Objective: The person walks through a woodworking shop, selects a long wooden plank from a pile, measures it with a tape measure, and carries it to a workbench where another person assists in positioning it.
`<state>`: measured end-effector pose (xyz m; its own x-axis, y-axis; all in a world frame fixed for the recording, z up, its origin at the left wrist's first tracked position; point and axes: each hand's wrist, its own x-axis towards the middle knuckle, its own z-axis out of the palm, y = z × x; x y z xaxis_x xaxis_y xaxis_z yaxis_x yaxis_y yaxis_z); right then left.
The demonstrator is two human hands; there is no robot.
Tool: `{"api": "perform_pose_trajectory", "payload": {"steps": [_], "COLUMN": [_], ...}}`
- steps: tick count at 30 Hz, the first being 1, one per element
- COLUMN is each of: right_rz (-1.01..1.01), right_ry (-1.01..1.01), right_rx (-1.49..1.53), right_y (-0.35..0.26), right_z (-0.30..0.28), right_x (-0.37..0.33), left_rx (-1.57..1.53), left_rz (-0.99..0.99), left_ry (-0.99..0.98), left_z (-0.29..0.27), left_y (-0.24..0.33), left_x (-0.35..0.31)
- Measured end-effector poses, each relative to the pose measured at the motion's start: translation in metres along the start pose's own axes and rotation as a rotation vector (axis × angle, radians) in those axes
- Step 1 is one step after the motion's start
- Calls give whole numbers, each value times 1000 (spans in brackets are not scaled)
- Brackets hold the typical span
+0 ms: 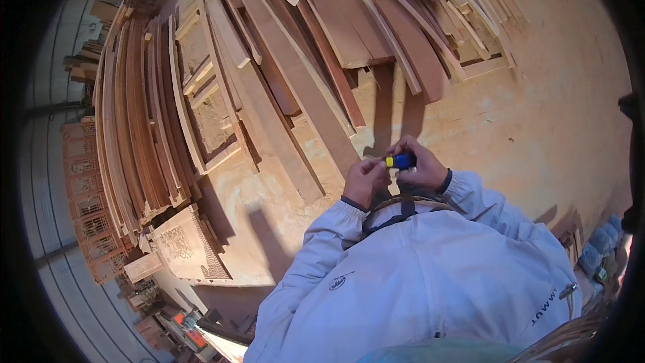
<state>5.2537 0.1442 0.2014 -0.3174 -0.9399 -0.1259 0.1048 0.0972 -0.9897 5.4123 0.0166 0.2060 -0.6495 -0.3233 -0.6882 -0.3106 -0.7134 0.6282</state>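
Close in front of my chest, my right hand (427,169) has its fingers wrapped round a small blue, dark-banded object with a yellow end (402,161); its exact kind is too small to tell. Beside that yellow end, my left hand (365,180) is closed in a pinch, thumb against the fingers. Whatever the left fingertips grip, if anything, is too small to make out. Both forearms are in pale jacket sleeves with dark cuffs. Just beyond the hands lies the near end of a long brown board (339,151).
Long boards and strips (269,60) lie in a spread pile ahead. More dark planks (138,114) are stacked at the left, near a carved wooden panel (191,245). Reddish latticed frames (91,188) stand by the wall. Bluish bags (594,252) sit at the far right.
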Motion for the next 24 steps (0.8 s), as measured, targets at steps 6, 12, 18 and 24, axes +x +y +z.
{"api": "perform_pose_trajectory", "payload": {"steps": [6, 12, 18, 24], "right_rz": [212, 180, 697, 779], "right_ry": [-64, -62, -134, -54], "right_rx": [115, -129, -199, 27], "right_y": [30, 76, 119, 106], "right_z": [22, -9, -82, -70], "right_x": [-39, -70, -178, -194], "left_rx": [321, 270, -283, -56], "left_rz": [-77, -26, 555, 585], "left_ry": [-54, 11, 204, 197], "left_z": [-6, -50, -286, -212], "left_y": [-20, 69, 321, 327], "left_x": [1, 36, 98, 147]}}
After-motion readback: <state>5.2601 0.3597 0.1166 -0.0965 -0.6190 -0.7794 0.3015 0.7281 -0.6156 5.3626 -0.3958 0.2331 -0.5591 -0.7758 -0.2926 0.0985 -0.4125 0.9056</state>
